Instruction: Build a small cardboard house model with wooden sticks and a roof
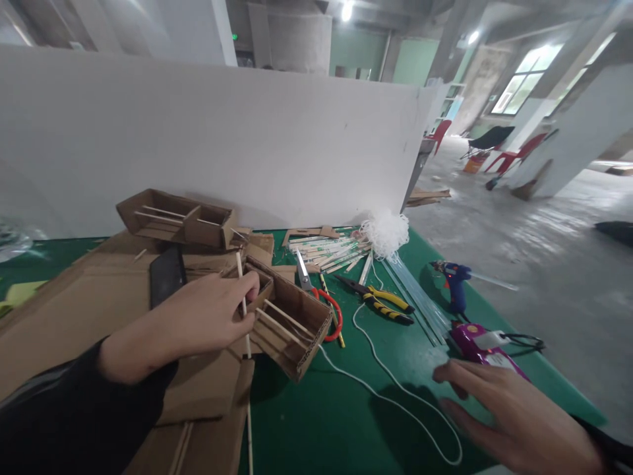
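My left hand (198, 320) grips the near end of a small open cardboard box (289, 323) with thin wooden sticks across its inside; a long upright stick (243, 303) passes under my fingers. The box is tilted over the green table (346, 409). My right hand (514, 415) hovers low at the lower right, fingers stretched out and apart, holding nothing. It is closest to a purple glue gun (477, 343) and a white cord (395, 389) lying on the table.
A second cardboard box (175, 221) sits at the back left on flat cardboard sheets (89, 297). Red-handled scissors (319, 290), yellow-handled pliers (383, 300), a blue glue gun (455, 280), clear glue sticks (415, 293), wrapped chopsticks (331, 251) and white string (386, 232) lie ahead. A white panel (222, 138) stands behind.
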Demonstrator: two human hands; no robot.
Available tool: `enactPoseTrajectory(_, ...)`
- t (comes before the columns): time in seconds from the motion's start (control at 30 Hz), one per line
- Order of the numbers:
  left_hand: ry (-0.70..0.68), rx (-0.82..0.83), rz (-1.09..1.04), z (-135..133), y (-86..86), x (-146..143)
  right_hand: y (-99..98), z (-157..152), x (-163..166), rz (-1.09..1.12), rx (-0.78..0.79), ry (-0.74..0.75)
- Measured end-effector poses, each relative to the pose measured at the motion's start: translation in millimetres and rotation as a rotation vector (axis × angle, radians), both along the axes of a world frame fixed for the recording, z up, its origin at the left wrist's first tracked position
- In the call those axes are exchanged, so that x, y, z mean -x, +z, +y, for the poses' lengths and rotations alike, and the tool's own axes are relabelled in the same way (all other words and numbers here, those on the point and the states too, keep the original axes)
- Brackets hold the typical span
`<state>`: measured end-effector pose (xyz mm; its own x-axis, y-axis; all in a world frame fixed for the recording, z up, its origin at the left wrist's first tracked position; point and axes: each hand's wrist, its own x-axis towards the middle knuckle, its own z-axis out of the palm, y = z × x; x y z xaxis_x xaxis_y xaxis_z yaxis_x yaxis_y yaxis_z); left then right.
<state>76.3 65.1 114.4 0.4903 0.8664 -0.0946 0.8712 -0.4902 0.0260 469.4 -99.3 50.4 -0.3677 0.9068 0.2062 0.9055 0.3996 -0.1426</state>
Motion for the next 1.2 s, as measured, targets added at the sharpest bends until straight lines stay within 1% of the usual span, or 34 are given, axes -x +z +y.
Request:
enactPoseTrajectory(0.1, -0.017, 0.029, -0.016, 1, -2.9, 0, 14.4, 26, 43, 0.105, -0.044, 0.108)
enactPoseTrajectory(0.2, -0.026, 0.051, -0.045, 0, -3.9, 1, 18.3, 47, 90, 0.241, -0.121, 0.225)
enactPoseTrajectory(0.27, -0.015, 0.065, -0.07, 1, -3.3, 2, 19.3, 58, 115, 0.292, -0.131, 0.307)
enactPoseTrajectory(0.33, -0.012, 0.066, -0.091, 1, -1.8, 5, 22.5, 69, 131, 0.359, -0.145, 0.344)
enactPoseTrajectory(0.43, -0.05, 0.024, -0.187, 0, 2.4, 8, 33.9, 86, 141, 0.487, -0.168, 0.342)
enactPoseTrajectory(0.5, -0.088, -0.003, -0.302, -4, 6.0, 7, 44.3, 97, 146, 0.54, -0.133, 0.34)
enactPoseTrajectory(0.6, -0.124, -0.046, -0.463, -16, 10.1, -2, 57.9, 112, 157, 0.538, -0.004, 0.341)
enactPoseTrajectory(0.67, -0.153, -0.099, -0.535, -24, 10.4, -10, 62.5, 119, 168, 0.523, 0.088, 0.348)
enactPoseTrajectory(0.77, -0.229, -0.151, -0.587, -32, 7.0, -18, 63.7, 124, 181, 0.562, 0.195, 0.344)
enactPoseTrajectory(0.83, -0.25, -0.16, -0.612, -33, 2.9, -19, 63.4, 123, 182, 0.585, 0.253, 0.306)
enactPoseTrajectory(0.9, -0.268, -0.193, -0.676, -29, -2.3, -17, 63.4, 121, 175, 0.591, 0.306, 0.257)
enactPoseTrajectory(0.97, -0.307, -0.305, -0.731, -22, -8.1, -14, 61.8, 121, 159, 0.567, 0.308, 0.178)
enactPoseTrajectory(1.0, -0.318, -0.383, -0.712, -18, -11.1, -12, 59.7, 122, 149, 0.509, 0.273, 0.112)
enactPoseTrajectory(1.03, -0.315, -0.46, -0.652, -14, -14.1, -11, 56.4, 123, 137, 0.413, 0.205, 0.024)
enactPoseTrajectory(1.1, -0.255, -0.544, -0.47, -6, -20.5, -6, 45.9, 127, 115, 0.112, 0.044, -0.184)
enactPoseTrajectory(1.13, -0.215, -0.545, -0.385, -3, -24.0, -4, 38.8, 129, 105, 0.047, 0.022, -0.235)
enactPoseTrajectory(1.2, -0.136, -0.492, -0.276, 5, -31.2, 3, 22.7, 131, 91, -0.026, 0.044, -0.264)
